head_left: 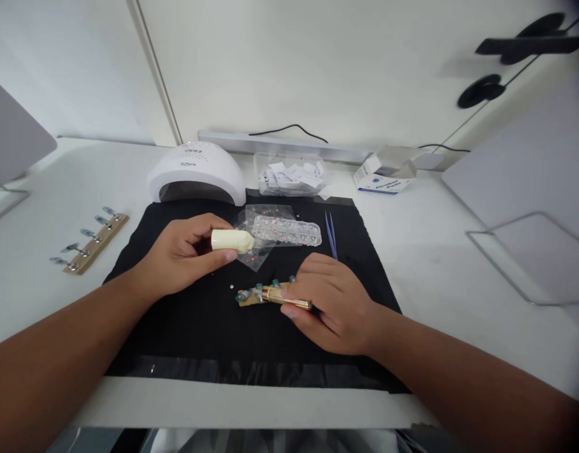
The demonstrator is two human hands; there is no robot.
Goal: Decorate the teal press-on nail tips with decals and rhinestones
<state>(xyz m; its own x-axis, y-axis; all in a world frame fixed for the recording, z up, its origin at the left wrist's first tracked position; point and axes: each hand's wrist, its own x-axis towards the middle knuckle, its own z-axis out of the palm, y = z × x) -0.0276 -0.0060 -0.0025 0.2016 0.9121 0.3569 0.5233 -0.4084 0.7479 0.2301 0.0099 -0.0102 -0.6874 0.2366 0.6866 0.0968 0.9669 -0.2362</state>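
Note:
My left hand [183,255] grips a small cream-coloured bottle [232,240], held level with its tip pointing right over the black mat [185,340]. My right hand [329,302] pinches a thin gold-coloured stick [284,297] that lies across a small wooden holder [251,297] carrying several teal nail tips. The holder rests on the mat just left of my right fingers. A clear compartment box of tiny gems [286,229] sits on a clear bag right behind the bottle's tip.
A white nail lamp [197,170] stands behind the mat at left. Purple tweezers [330,234] lie on the mat's far right. A second wooden strip with nail tips [88,240] lies left. A clear tub of wipes [289,173] and a small cardboard box [386,171] stand behind.

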